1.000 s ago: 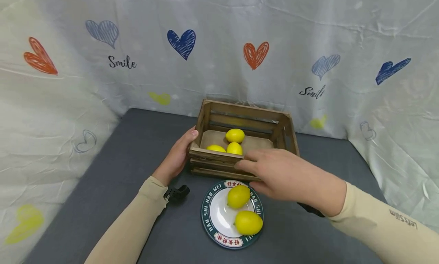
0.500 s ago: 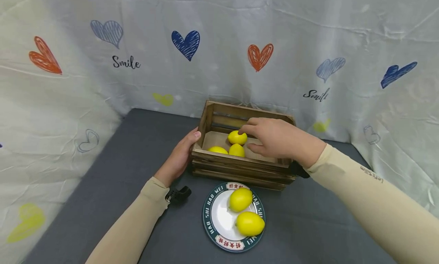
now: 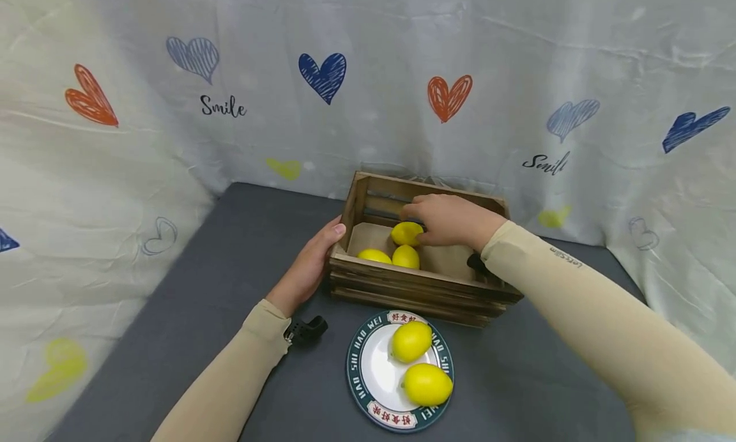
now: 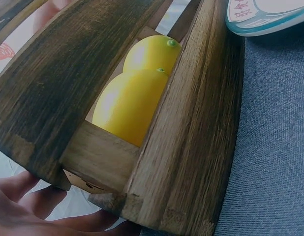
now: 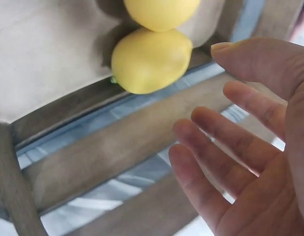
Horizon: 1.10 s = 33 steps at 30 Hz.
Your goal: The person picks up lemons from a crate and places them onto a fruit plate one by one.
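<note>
My left hand (image 3: pixel 310 257) grips the left end of a slatted wooden crate (image 3: pixel 420 289), its thumb over the rim. The left wrist view shows the fingers against that end, with two lemons visible through the gap between slats. Inside the crate lie several lemons: a back one (image 3: pixel 407 233), a front one (image 3: pixel 406 257) and a left one (image 3: pixel 374 255). My right hand (image 3: pixel 451 220) is inside the crate with its fingers over the back lemon. From the right wrist, its fingers look spread and loosely bent, apart from the back lemon (image 5: pixel 152 61).
In front of the crate, a white plate (image 3: pixel 376 368) with a green lettered rim holds two lemons (image 3: pixel 427 384). A dark cloth (image 3: pixel 276 218) covers the table. Behind the crate hangs a pale curtain (image 3: pixel 379 122) printed with hearts.
My right hand has moved from above the plate and the crate's front edge into the crate, over to the back lemon. My left hand keeps its hold; the whole view has shifted slightly.
</note>
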Each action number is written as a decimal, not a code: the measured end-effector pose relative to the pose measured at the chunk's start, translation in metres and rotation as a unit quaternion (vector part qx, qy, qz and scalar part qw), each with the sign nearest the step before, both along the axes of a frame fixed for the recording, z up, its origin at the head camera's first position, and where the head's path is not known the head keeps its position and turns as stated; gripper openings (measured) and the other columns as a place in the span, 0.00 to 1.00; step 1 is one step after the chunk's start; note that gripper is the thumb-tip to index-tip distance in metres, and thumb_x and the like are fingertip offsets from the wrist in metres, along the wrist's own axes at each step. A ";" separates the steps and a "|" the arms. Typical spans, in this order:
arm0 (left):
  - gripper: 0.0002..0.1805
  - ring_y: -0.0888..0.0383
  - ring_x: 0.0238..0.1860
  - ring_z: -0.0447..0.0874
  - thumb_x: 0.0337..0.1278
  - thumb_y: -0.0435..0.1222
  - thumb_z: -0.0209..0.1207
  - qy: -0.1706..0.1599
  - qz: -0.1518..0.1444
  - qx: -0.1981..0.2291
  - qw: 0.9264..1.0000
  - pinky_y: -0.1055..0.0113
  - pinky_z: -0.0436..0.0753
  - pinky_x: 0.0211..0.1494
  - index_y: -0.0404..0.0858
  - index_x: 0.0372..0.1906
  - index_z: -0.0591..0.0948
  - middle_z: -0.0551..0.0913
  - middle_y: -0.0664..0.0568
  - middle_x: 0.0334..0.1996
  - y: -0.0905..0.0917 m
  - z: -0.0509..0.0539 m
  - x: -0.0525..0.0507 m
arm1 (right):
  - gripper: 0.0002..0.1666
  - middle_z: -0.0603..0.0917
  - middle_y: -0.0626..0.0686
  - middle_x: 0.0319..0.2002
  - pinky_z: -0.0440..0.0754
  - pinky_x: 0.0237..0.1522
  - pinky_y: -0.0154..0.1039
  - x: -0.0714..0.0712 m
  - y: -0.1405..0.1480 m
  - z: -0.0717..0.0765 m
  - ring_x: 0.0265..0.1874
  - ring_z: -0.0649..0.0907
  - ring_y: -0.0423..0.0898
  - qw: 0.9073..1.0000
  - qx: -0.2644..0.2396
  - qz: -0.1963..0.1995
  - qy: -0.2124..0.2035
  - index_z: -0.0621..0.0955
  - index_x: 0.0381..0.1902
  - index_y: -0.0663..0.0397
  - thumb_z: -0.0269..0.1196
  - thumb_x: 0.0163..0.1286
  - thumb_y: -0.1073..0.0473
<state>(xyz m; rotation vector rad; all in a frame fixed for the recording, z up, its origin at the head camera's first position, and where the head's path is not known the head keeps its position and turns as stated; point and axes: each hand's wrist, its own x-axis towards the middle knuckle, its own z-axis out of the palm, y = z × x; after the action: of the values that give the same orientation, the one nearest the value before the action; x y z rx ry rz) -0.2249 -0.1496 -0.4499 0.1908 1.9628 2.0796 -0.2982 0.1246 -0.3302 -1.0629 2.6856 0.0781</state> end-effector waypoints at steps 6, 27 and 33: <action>0.45 0.48 0.89 0.47 0.78 0.60 0.47 0.005 -0.004 0.006 1.000 0.40 0.50 0.90 0.49 0.90 0.50 0.48 0.52 0.89 0.000 0.001 0.001 | 0.29 0.85 0.58 0.65 0.84 0.68 0.57 -0.011 -0.006 -0.017 0.61 0.86 0.57 1.000 0.014 -0.012 -0.020 0.83 0.70 0.51 0.72 0.73 0.56; 0.44 0.47 0.88 0.49 0.78 0.60 0.49 0.006 0.006 -0.004 1.000 0.41 0.52 0.90 0.51 0.90 0.52 0.49 0.51 0.89 0.000 0.001 0.000 | 0.33 0.83 0.60 0.67 0.84 0.65 0.58 -0.023 -0.024 -0.038 0.60 0.84 0.60 0.997 0.055 -0.005 -0.050 0.81 0.73 0.50 0.72 0.71 0.64; 0.44 0.48 0.89 0.48 0.78 0.60 0.49 0.008 0.007 -0.002 1.000 0.41 0.51 0.90 0.50 0.90 0.52 0.49 0.52 0.89 0.000 0.000 -0.001 | 0.32 0.84 0.61 0.66 0.83 0.67 0.57 -0.022 -0.025 -0.039 0.60 0.84 0.59 0.997 0.061 0.001 -0.054 0.81 0.73 0.51 0.71 0.72 0.63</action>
<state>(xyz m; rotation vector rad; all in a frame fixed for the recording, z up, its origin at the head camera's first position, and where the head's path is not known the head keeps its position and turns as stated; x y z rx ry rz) -0.2255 -0.1498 -0.4503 0.1956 1.9829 2.0887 -0.3206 0.0992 -0.3697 -1.0049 2.5485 0.1775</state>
